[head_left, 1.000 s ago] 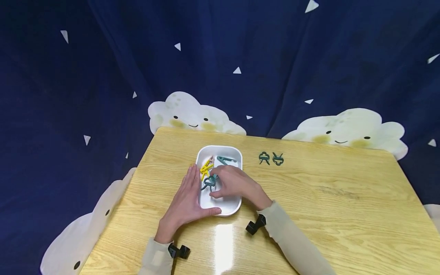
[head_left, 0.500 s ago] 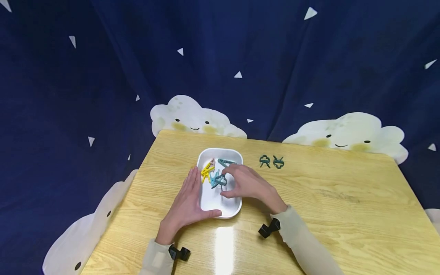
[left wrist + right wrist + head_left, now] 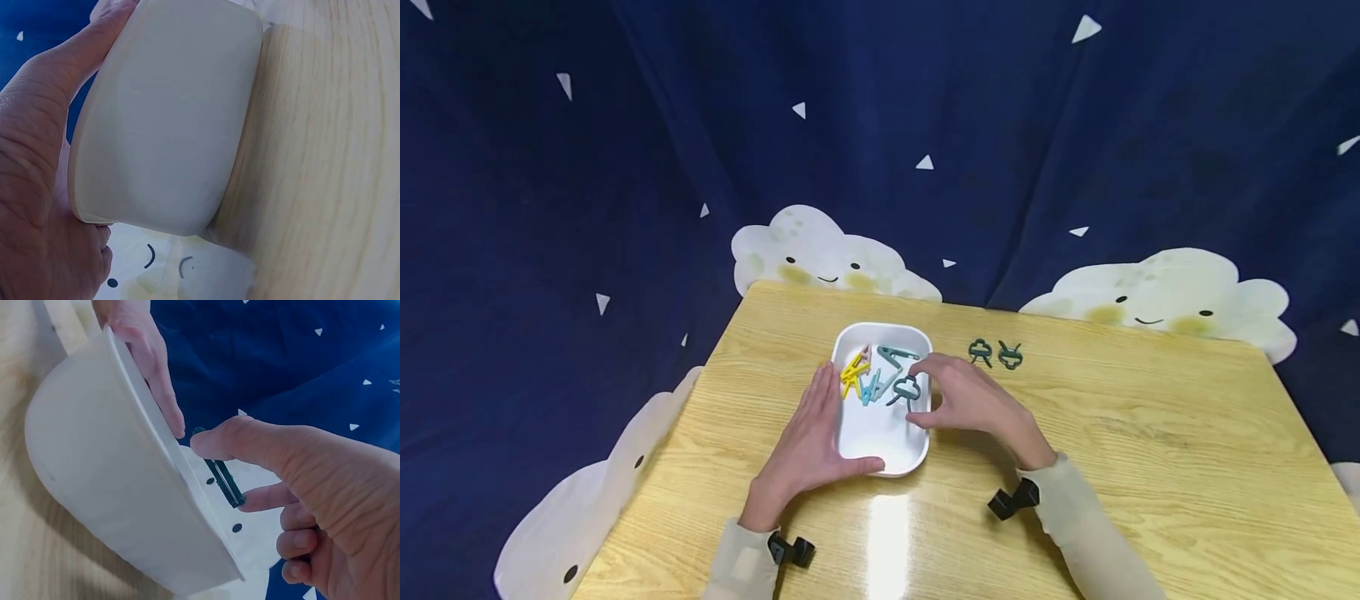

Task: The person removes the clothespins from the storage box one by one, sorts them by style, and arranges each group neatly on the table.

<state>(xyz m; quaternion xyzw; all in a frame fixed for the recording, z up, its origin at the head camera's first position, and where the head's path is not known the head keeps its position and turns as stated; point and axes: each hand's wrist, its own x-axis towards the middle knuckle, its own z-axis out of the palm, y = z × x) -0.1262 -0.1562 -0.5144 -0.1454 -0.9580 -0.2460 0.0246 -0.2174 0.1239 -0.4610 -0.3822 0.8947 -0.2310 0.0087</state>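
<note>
My right hand (image 3: 958, 398) pinches a dark green clip (image 3: 907, 388) with a cloverleaf-shaped loop and two thin legs, held over the right side of a white tray (image 3: 880, 454). In the right wrist view the clip (image 3: 226, 482) shows edge-on between thumb and forefinger, above the rim. My left hand (image 3: 808, 442) lies straight-fingered along the tray's left side, its thumb across the near rim. Inside the tray are yellow clothespins (image 3: 853, 373), a pink one (image 3: 867, 352), light blue ones (image 3: 871, 388), and a teal one (image 3: 897, 355) at the far end.
Two more dark green clips, a left one (image 3: 981, 352) and a right one (image 3: 1011, 356), lie on the wooden table (image 3: 1150, 467) right of the tray. A dark blue curtain (image 3: 865, 100) with clouds and triangles hangs behind the table.
My right hand has drawn the dark green clip rightward from among the clothespins toward the tray's right rim, uncovering the light blue ones. My left hand has stayed at the tray.
</note>
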